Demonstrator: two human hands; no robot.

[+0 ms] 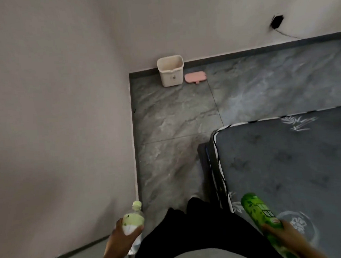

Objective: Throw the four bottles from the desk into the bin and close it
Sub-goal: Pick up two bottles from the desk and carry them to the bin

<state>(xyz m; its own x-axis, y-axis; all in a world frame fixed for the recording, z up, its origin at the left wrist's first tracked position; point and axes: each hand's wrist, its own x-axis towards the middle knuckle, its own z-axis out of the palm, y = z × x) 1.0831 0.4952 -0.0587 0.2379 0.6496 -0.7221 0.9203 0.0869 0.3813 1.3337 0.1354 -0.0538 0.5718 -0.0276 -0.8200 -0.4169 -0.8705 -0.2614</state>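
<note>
1. Nearest of all, the person's left hand is wrapping its fingers around a clear bottle with a pale green label and cap, holding it upright and low at the left.
2. Opposite it, the right hand is gripping a bright green bottle near its lower half, and that bottle is slanting up and to the left over the corner of the bed.
3. Between the two hands, dark trousers are filling the bottom middle, with one pale foot showing on the floor ahead of them.
4. Beside the right hand, a grey patterned mattress is taking up the right side.
5. Well ahead, a small white bin is standing open on the grey marbled floor, right against the far wall.
6. Just to the right of the bin, its pink lid is lying flat on the floor, apart from the bin.
7. Up on the far wall at the right, a dark socket is showing a thin cable trailing down.
</note>
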